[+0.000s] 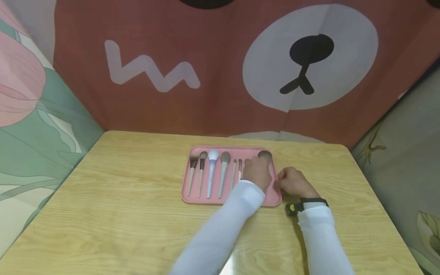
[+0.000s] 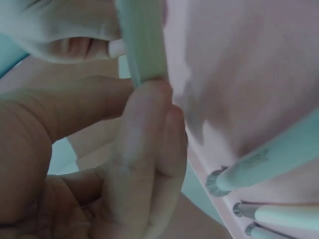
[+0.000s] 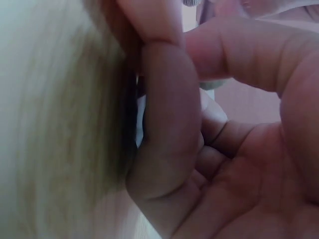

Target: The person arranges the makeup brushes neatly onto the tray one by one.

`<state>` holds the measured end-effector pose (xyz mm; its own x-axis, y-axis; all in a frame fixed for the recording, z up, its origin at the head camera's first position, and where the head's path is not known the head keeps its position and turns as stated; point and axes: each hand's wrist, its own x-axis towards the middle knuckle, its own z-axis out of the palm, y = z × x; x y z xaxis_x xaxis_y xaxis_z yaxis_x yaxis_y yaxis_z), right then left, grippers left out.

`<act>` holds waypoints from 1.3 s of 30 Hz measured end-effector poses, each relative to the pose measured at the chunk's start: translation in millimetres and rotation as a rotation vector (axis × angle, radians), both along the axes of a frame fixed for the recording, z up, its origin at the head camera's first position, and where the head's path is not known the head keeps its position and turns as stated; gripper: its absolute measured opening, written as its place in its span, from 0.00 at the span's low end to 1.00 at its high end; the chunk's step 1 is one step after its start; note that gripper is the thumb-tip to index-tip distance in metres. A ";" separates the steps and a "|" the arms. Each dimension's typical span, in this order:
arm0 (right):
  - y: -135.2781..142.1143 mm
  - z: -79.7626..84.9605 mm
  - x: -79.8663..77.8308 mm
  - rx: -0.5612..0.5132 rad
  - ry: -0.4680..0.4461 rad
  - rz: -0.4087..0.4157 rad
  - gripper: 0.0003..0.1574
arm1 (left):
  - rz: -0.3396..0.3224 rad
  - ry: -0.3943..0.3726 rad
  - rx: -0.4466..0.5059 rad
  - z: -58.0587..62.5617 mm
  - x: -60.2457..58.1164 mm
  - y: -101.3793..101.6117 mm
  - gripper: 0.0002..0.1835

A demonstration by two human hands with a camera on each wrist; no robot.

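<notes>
Several makeup brushes lie side by side in a pink tray (image 1: pixel 232 201), among them a white-headed brush (image 1: pixel 213 156) and a grey-headed brush (image 1: pixel 225 157). My left hand (image 1: pixel 258 173) reaches over the tray's right part and pinches the pale green handle of a makeup brush (image 2: pixel 144 40) between thumb and fingers. A wide dark brush head (image 1: pixel 264 154) shows just beyond that hand; whether it belongs to the held handle is hidden. At the tray's right edge, my right hand (image 1: pixel 293 181) has thumb and curled fingers about the rim; the contact point is largely covered.
The tray rests on a wood-grain table (image 1: pixel 120 198), whose surface stretches out on both sides. Behind stands a brown cloth backdrop (image 1: pixel 213 107) with a bear face. Printed fabric (image 1: pixel 31 126) hangs at the left, and more patterned fabric (image 1: pixel 409 145) at the right.
</notes>
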<state>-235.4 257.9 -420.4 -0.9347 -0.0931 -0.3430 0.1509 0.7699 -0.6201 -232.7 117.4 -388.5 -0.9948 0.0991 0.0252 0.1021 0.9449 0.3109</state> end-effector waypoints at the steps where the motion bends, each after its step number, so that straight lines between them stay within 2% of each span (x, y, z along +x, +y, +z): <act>1: 0.1 0.6 -0.3 0.001 0.000 0.001 0.17 | 0.005 0.002 -0.017 -1.4 -0.3 2.0 0.15; 4: 0.2 2.0 -1.1 0.008 0.007 0.005 0.17 | 0.021 0.018 -0.058 -5.9 -2.3 7.1 0.20; 8: -0.6 4.2 -1.0 0.015 0.006 0.012 0.16 | 0.050 0.032 -0.082 -10.9 -5.4 11.0 0.20; 18: -1.9 7.2 -0.5 0.045 0.046 0.026 0.14 | 0.044 0.002 -0.112 -8.8 -7.2 12.4 0.12; 25: -1.1 5.6 0.4 0.028 0.016 0.008 0.15 | 0.039 -0.010 -0.058 -10.1 -7.3 14.0 0.13; 33: -0.5 4.1 1.9 0.029 0.010 0.013 0.15 | 0.046 0.011 -0.057 -15.8 -9.0 16.1 0.13; 39: 0.9 4.7 3.4 0.010 0.016 0.018 0.16 | 0.040 0.004 -0.065 -14.3 -8.3 17.0 0.14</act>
<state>-232.0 258.8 -415.6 -0.9384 -0.1069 -0.3287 0.1265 0.7788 -0.6144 -241.0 134.3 -402.8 -0.9978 0.0613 0.0238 0.0653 0.9665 0.2481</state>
